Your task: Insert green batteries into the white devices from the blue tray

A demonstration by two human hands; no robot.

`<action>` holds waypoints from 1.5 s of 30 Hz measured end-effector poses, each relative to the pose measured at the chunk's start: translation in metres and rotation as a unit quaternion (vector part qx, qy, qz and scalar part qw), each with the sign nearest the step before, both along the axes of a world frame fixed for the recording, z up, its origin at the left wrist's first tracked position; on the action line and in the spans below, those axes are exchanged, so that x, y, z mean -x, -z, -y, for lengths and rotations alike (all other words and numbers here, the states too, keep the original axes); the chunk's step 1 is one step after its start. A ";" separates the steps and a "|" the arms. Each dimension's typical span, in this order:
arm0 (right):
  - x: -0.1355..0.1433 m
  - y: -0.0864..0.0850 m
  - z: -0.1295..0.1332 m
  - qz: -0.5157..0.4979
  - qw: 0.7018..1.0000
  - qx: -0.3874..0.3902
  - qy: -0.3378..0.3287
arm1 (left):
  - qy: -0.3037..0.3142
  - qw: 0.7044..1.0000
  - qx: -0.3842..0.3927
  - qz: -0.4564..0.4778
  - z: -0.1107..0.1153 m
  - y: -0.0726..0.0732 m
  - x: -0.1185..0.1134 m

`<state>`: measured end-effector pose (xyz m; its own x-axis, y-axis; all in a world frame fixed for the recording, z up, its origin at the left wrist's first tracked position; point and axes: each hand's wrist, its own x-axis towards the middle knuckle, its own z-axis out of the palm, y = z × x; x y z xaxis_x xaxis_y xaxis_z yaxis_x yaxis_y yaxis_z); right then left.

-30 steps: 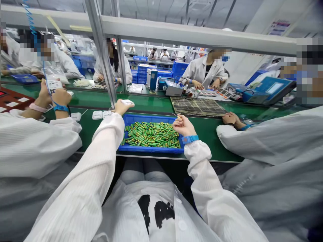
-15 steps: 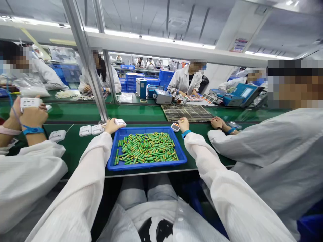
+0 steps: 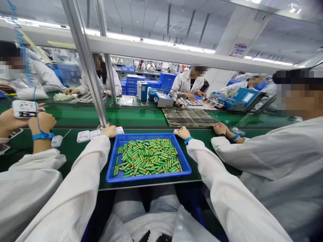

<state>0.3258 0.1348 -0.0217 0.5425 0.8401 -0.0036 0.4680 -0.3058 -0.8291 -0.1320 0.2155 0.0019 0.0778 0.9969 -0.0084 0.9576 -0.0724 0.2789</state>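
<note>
A blue tray (image 3: pixel 110 171) full of loose green batteries with gold ends (image 3: pixel 148 156) stands between my arms at the table's front edge. Past its far left corner, my left hand (image 3: pixel 109 130) is closed on a white plastic device (image 3: pixel 119 130) with slots in its face. My right hand (image 3: pixel 184 133) is at the far right corner, its fingers closed round a small whitish device (image 3: pixel 176 132), mostly covered by the hand. Something yellow shows at those fingers, too small to name. Two similar white devices (image 3: pixel 83 136) lie left of my left hand.
A metal post (image 3: pixel 97 97) rises just beyond my left hand. Behind the tray lie a green belt (image 3: pixel 138 117) and a dark gridded board (image 3: pixel 189 117). A co-worker's hands (image 3: pixel 41 122) hold a white device at left; another co-worker's clasped hands (image 3: pixel 223 130) rest at right.
The view has tilted up slightly, so the tray sits lower. My right hand has come over the small device that lay beside it with its screen showing. My left hand stays by its white device.
</note>
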 end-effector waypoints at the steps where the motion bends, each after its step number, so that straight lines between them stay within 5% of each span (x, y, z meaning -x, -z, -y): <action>1: 0.001 -0.004 0.001 -0.018 1.000 -0.017 0.004 | 0.005 1.000 0.000 -0.009 0.000 0.001 0.003; 8: 0.046 -0.049 0.011 -0.215 0.968 -0.106 -0.072 | 0.038 0.999 -0.015 -0.022 0.001 -0.013 -0.004; 9: 0.058 -0.057 0.013 -0.279 0.949 -0.103 -0.106 | 0.052 0.998 -0.027 -0.018 0.003 -0.019 -0.014; 12: 0.093 -0.076 0.021 -0.525 0.826 -0.047 -0.200 | 0.108 0.992 -0.070 0.003 0.016 -0.046 -0.054; 14: 0.114 -0.081 0.028 -0.590 0.777 0.002 -0.220 | 0.172 0.981 -0.090 0.022 0.029 -0.065 -0.083; 18: 0.136 -0.075 0.044 -0.602 0.752 0.055 -0.263 | 0.405 0.907 -0.079 0.087 0.060 -0.087 -0.124; 23: 0.132 -0.058 0.059 -0.575 0.758 0.073 -0.298 | 0.488 0.860 -0.031 0.145 0.081 -0.071 -0.132; 29: 0.139 -0.061 0.055 -0.591 0.758 0.077 -0.263 | 0.453 0.850 -0.059 0.263 0.089 -0.046 -0.127; 35: 0.166 -0.060 0.044 -0.629 0.737 0.064 -0.240 | 0.371 0.850 -0.043 0.371 0.095 -0.037 -0.124; 38: 0.165 -0.049 0.041 -0.572 0.789 0.058 -0.216 | 0.341 0.867 -0.107 0.349 0.092 -0.035 -0.123; 42: 0.148 -0.038 0.039 -0.421 0.894 -0.110 -0.109 | 0.331 0.890 -0.113 0.292 0.084 -0.031 -0.122; 45: 0.137 -0.039 0.040 -0.349 0.907 -0.232 -0.039 | 0.333 0.902 -0.104 0.254 0.079 -0.029 -0.123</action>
